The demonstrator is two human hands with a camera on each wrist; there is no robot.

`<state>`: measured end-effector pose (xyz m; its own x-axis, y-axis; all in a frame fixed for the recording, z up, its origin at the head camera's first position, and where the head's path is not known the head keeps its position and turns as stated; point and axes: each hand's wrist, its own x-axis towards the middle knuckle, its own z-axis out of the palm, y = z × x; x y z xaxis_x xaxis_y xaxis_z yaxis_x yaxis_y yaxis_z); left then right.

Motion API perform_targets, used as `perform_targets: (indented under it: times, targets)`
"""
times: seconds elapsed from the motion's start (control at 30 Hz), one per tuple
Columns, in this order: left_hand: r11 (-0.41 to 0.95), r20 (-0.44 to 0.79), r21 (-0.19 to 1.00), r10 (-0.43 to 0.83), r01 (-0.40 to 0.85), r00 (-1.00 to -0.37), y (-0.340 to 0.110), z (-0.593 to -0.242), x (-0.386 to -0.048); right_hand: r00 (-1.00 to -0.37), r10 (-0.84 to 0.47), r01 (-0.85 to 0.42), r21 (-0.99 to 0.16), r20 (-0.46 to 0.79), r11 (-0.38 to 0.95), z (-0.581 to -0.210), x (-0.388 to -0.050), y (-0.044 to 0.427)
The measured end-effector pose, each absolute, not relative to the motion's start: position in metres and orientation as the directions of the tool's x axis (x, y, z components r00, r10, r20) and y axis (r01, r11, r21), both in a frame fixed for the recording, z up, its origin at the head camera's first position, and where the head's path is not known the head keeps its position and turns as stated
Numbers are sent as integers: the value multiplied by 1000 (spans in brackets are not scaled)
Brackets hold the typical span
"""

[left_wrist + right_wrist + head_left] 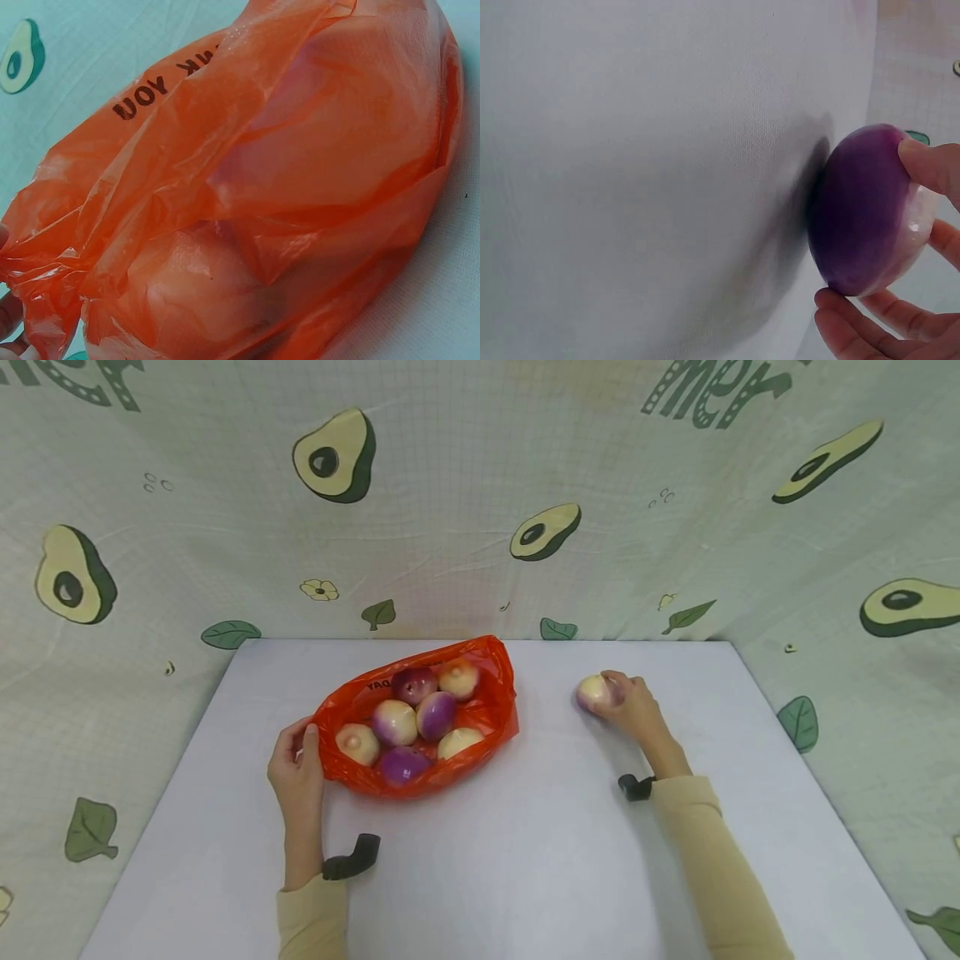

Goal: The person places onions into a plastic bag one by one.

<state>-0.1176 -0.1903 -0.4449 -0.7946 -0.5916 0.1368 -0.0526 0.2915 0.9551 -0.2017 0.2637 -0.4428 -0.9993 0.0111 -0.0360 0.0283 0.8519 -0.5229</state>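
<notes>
My left hand [297, 768] pinches the left edge of a red plastic bag [341, 703], whose mouth is spread wide. Inside lie several glossy purple-and-cream onions [394, 722]. From the left wrist view, the bag's side [322, 172] has bunched folds at the fingertips [9, 315], and the onions show only faintly through it. To the right of the bag, my right hand [637, 706] grips one onion [592, 692] between thumb and fingers. In the right wrist view this onion [862, 217] has its purple side close to the table; whether it touches is unclear.
A white table [510, 868] lies under both hands. Behind and around it hangs a pale cloth [450, 468] printed with avocados and leaves. Black wrist-worn devices sit on the left wrist [352, 857] and the right wrist [636, 787].
</notes>
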Motion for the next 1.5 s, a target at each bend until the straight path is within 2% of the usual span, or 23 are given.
perform_targets:
  times: [0.67,1.13,1.4,1.5]
  targets:
    - [300,132,952,-589,-64,-797,-190,-444,-117,-995,-21,38,-558,-99,829,-442,-156,236]
    - [286,136,957,-590,-49,-796,-190,-445,-118,-998,-56,-65,-610,34,790,-443,-132,230]
    - [285,130,957,-589,-54,-798,-190,-445,-118,-980,-109,-193,-649,168,736,-422,-126,219]
    - [282,128,958,-590,-55,-797,-190,-444,-118,-983,-103,-178,-662,151,728,-411,-124,212]
